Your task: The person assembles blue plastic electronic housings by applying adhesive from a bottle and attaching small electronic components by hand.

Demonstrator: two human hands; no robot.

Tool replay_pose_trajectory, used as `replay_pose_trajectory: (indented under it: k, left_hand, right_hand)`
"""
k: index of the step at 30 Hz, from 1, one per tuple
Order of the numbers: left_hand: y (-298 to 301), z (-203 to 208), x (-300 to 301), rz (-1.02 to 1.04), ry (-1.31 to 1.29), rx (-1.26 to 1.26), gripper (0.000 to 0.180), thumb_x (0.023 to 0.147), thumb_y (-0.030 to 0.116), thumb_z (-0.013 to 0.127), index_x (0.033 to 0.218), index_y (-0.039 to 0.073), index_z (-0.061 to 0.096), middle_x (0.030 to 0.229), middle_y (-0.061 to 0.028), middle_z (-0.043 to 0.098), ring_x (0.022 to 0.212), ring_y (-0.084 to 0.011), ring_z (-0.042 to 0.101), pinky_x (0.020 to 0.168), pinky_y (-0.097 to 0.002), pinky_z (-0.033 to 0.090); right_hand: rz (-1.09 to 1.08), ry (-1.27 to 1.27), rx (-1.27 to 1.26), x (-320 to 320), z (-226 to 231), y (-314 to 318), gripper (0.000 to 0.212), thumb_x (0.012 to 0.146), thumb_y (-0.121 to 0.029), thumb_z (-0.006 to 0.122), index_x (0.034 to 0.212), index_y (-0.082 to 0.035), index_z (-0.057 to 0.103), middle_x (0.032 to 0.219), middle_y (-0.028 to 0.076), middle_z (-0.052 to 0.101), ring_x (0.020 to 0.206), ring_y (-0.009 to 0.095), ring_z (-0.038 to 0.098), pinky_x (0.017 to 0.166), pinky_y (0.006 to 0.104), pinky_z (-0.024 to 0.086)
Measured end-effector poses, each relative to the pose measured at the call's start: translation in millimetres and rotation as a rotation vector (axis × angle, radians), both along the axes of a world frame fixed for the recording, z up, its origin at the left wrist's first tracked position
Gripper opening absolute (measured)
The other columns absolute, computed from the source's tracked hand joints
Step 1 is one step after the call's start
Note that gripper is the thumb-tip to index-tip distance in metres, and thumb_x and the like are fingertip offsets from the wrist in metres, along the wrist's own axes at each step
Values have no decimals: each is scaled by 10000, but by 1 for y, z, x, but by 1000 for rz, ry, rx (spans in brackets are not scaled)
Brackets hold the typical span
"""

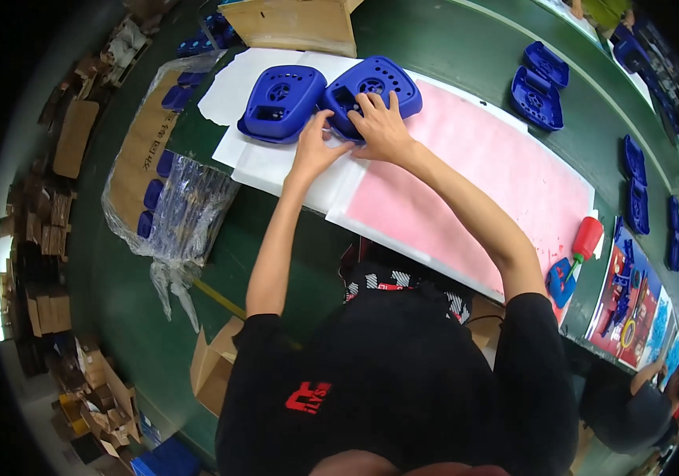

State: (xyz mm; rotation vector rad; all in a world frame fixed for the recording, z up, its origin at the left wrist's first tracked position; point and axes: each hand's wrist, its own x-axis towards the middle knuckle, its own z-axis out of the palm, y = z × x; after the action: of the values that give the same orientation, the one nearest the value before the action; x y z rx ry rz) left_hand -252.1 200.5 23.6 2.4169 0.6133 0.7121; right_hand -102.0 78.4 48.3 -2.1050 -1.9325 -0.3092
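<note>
Two blue plastic housings lie side by side at the far end of the table. The left housing (282, 99) has a round grille, a row of holes and a rectangular opening. A similar right housing (397, 79) sits tilted beside it, their edges touching or nearly so. My left hand (315, 152) holds the near left corner of the right housing between curved thumb and index finger. Over its near side, my right hand (383, 128) grips it, fingertips on the top face and thumb at the near edge. Whatever lies under the fingers is hidden.
Pink sheeting (450, 166) and white sheeting (232, 87) cover the table. A red bottle (587, 236) lies by a blue piece (560, 282) at right. Beyond, a green conveyor carries blue housings (536, 99). A plastic-wrapped carton (137, 159) stands left; another carton (292, 25) is behind.
</note>
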Motion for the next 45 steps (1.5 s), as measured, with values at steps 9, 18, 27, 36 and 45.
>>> replay_pose_trajectory:
  k: [9,18,27,36,45]
  left_hand:
    - [-49,3,-22,-67,-291,-557,368,877,199,750,1163,-5,638,925,-104,731,855,-174,689,766,-314,545]
    - [-85,58,14,-313,31,-426,235,915,102,644,1133,19,658,905,-71,667,842,-139,633,721,-281,513]
    - [-159,34,81,-933,349,-233,925,724,125,780,1506,-15,305,1367,-247,481,1278,-381,491,1107,-420,390]
    - [-180,5,93,-701,194,-469,931,748,11,745,1534,13,246,1267,-181,521,953,-253,563,860,-345,509]
    - [-190,2,88,-750,117,-359,845,736,-1,775,1473,1,362,1152,-141,508,939,-245,548,849,-343,498]
  right_hand:
    - [65,-70,-21,9,6,-44,613,611,-321,863,1095,-12,648,1222,136,532,1293,334,443,1070,610,335]
    - [34,-40,-139,-5,38,-287,356,677,-112,752,1000,-12,643,1104,102,559,1380,336,421,1172,645,229]
    - [-2,722,-218,10,75,-348,545,641,-12,798,1114,-27,528,1183,138,506,1358,406,415,1161,604,282]
    - [-339,1365,343,149,51,-303,541,866,-95,523,1399,-15,476,1214,107,606,1063,194,573,930,289,451]
    - [-762,549,29,204,-33,-259,382,849,-258,546,1069,33,659,885,243,675,883,376,650,782,445,536]
